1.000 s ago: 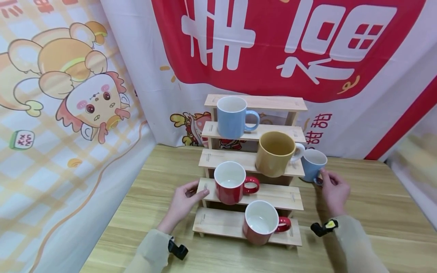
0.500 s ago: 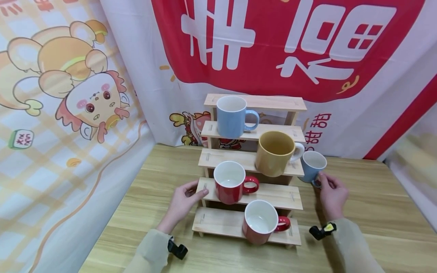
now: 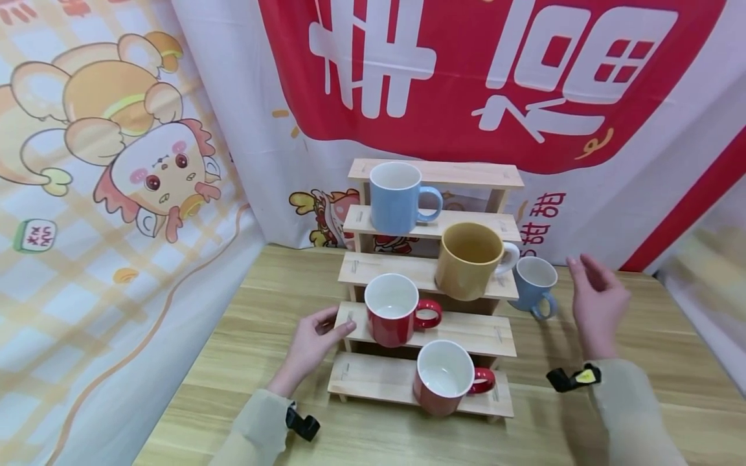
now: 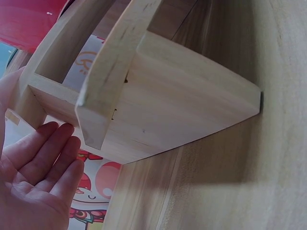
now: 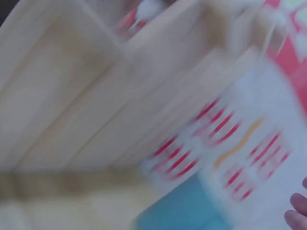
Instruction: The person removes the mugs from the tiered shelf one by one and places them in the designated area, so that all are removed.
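A stepped wooden display rack (image 3: 373,375) stands on the table with mugs on its steps. At its left edge my left hand (image 3: 311,342) holds a step, thumb over the board and fingers at the side; in the left wrist view the fingers (image 4: 55,158) touch the wood. My right hand (image 3: 600,307) is raised, holding nothing, to the right of a small blue mug (image 3: 533,285). That mug stands on the table right of the rack, its handle towards the front. In the blurred right wrist view, part of the blue mug (image 5: 182,211) and a few fingertips (image 5: 297,211) show.
On the rack sit a light blue mug (image 3: 395,200), a mustard mug (image 3: 463,272) with a white handle, a red mug (image 3: 392,320) and a pinkish-red mug (image 3: 440,391). A printed cloth (image 3: 262,162) hangs behind and to the left of the wood-grain table (image 3: 233,362).
My right hand has let go of the small blue mug's handle and moved right and away from it. The left hand and the rack have stayed in place.
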The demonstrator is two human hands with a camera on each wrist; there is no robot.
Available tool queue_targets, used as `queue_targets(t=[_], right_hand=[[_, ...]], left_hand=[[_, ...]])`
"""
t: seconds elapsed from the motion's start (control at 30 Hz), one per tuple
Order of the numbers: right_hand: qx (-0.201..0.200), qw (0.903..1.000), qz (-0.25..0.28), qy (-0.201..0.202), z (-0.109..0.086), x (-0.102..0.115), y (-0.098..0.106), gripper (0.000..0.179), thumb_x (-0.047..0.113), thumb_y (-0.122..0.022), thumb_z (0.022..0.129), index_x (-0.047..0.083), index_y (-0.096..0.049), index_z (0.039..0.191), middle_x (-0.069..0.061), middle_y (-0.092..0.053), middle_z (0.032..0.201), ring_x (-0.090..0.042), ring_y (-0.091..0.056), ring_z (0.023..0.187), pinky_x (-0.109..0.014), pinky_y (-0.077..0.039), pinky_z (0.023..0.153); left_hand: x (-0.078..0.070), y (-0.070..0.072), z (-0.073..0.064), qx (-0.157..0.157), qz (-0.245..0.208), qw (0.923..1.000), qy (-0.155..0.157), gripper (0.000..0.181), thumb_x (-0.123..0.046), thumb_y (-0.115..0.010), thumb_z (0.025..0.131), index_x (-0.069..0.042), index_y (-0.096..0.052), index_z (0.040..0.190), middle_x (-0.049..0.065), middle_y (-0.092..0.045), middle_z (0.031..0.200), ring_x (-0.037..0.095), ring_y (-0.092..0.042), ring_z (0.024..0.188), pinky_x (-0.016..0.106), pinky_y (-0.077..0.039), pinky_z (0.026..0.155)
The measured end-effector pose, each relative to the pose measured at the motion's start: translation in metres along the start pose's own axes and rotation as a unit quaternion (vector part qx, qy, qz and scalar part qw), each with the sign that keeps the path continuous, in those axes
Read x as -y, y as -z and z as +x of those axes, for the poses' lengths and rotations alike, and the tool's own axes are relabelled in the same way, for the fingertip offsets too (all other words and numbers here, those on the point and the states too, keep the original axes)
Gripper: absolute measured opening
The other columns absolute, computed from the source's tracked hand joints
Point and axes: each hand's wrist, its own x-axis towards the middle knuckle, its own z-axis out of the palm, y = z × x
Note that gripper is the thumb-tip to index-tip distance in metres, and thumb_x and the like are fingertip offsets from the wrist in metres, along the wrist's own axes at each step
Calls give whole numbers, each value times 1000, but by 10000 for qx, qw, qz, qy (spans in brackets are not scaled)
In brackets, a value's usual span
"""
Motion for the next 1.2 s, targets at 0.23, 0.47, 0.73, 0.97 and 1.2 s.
queue_targets(t=[0.23, 0.47, 0.73, 0.97, 1.2], right_hand=[[533, 9971, 15, 550, -11, 83, 5, 48, 48, -72, 91, 28, -68, 134, 6, -64, 136, -13, -54, 124, -25, -43, 106], [1461, 9837, -2, 1047, -33, 132, -11, 47, 45, -70, 95, 27, -66, 138, 4, -62, 139, -15, -52, 127, -27, -42, 108], [2595, 9493, -601, 1672, -62, 166, -47, 51, 51, -71, 93, 28, -66, 138, 4, -66, 132, -17, -58, 120, -23, -52, 91], [3527, 9152, -1008, 1668, -76, 188, -80, 64, 60, -72, 88, 26, -62, 141, 3, -64, 135, -18, -57, 124, -42, -51, 101], [4099, 8961, -1088, 1313, -73, 196, -109, 68, 59, -73, 87, 24, -60, 144, 1, -62, 137, -21, -57, 125, -47, -48, 105]], left_hand=[[0, 0, 0, -15, 28, 10000, -15, 62, -35, -86, 84, -2, -65, 133, 14, -68, 125, 30, -65, 114, 35, -55, 96], [0, 0, 0, -8, 9, 10000, 7, 59, -36, -85, 84, -4, -66, 131, 12, -68, 124, 28, -65, 113, 35, -55, 95], [1, 0, 1, -25, 106, 9999, 36, 63, -37, -85, 84, -3, -64, 133, 13, -67, 127, 30, -64, 116, 38, -54, 98], [0, 0, 0, -64, 98, 9999, 60, 63, -39, -85, 84, -3, -65, 132, 13, -67, 125, 29, -64, 115, 37, -54, 97], [1, -1, 0, -63, 2, 10000, -25, 60, -34, -85, 85, -1, -65, 131, 14, -68, 122, 29, -66, 112, 34, -56, 94]])
